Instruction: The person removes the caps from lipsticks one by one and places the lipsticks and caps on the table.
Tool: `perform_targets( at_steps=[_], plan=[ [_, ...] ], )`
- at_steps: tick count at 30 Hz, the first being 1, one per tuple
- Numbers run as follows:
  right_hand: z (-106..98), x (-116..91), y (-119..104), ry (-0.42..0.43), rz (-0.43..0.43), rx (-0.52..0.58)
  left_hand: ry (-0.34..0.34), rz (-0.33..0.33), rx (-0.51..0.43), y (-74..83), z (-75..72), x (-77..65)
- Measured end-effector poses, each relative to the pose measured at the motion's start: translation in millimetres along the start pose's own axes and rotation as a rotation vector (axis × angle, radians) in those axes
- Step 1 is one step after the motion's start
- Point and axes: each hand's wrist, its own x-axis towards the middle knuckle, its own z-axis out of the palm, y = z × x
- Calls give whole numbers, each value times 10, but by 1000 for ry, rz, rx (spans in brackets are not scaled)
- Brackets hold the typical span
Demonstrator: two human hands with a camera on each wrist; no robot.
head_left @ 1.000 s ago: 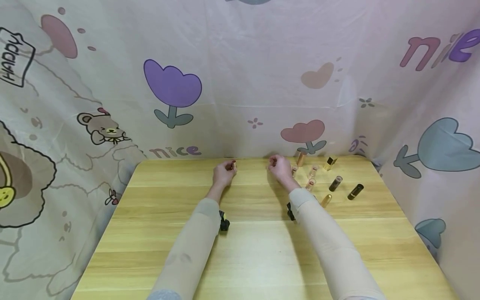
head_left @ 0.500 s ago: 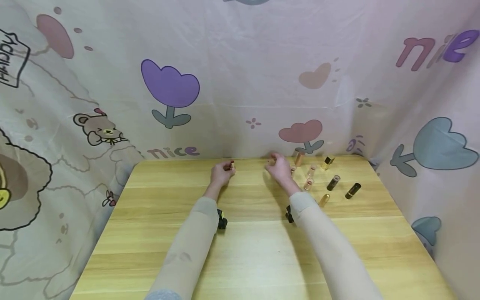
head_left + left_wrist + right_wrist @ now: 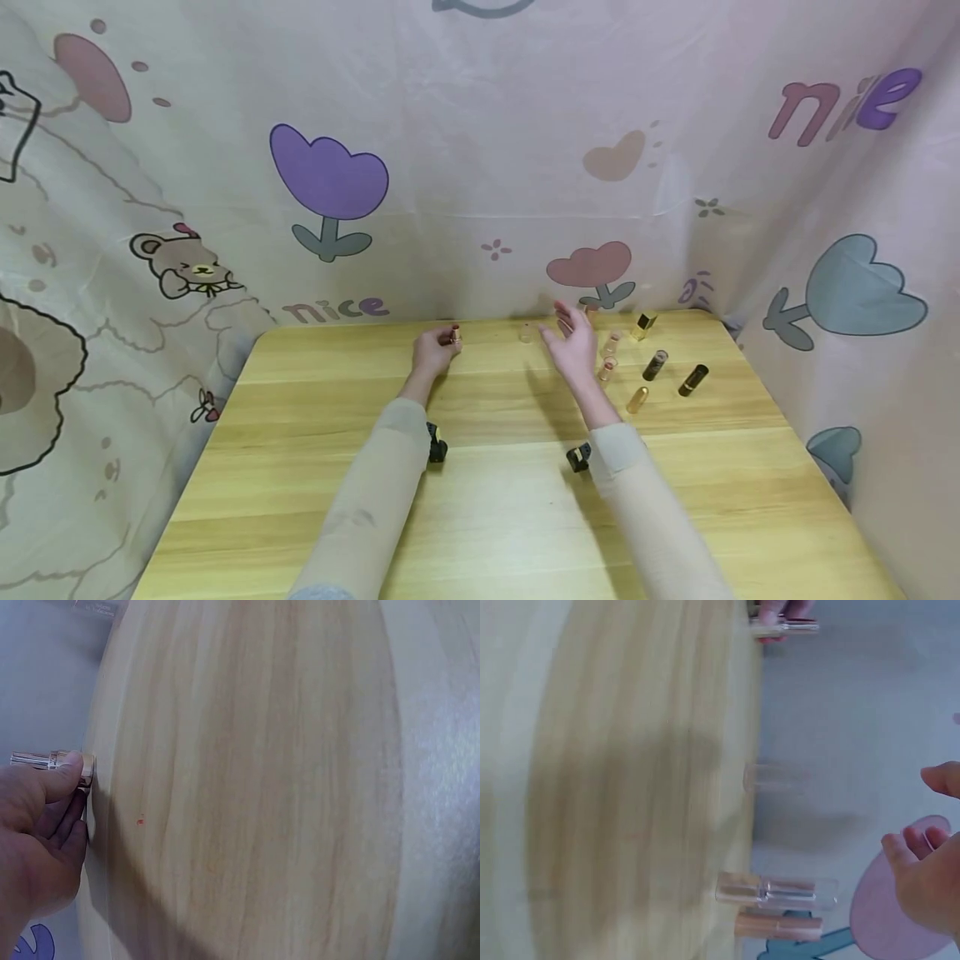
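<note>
In the head view my left hand (image 3: 432,352) pinches an uncapped lipstick (image 3: 456,335) upright at the back of the table. The left wrist view shows the thumb against the lipstick's shiny gold-pink base (image 3: 88,769). A clear cap (image 3: 525,333) stands on the table between my hands; it shows faintly in the right wrist view. To its right, my right hand (image 3: 576,342) is raised with fingers spread and nothing in them. Beyond that hand, a clear-capped lipstick (image 3: 739,889) and a copper-coloured tube (image 3: 778,927) stand side by side in the right wrist view.
Several other lipsticks stand at the right: clear-capped pink ones (image 3: 607,368), a gold bullet-shaped one (image 3: 637,400), a dark one (image 3: 656,365), a black one (image 3: 693,380) and a gold-and-black one (image 3: 643,326). A printed curtain (image 3: 450,167) hangs along the table's back edge.
My right hand has opened and drawn away to the right, and the clear cap now shows standing on the table. The left hand keeps its hold on the lipstick. The head view has shifted slightly.
</note>
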Motion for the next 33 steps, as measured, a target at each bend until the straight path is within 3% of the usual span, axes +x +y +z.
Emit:
perform_targets(
  at_steps=[8,20,25,29,33],
  plan=[
    [-306,-275,-37,84,-63,45,3,29,34,-14,-12,1],
    [-819,-571,-14,210,14,-101,-8,12,29,-23,-20,28],
    [-1019,-699,35,219,163,-187,-8,1,23,-30,-16,26],
    [-1142,-811,81,197,320,-131,-10,-4,20,-31,-15,22],
    [-1211,-856,157,172,399,-45,-13,-20,9,-40,-21,33]
  ],
)
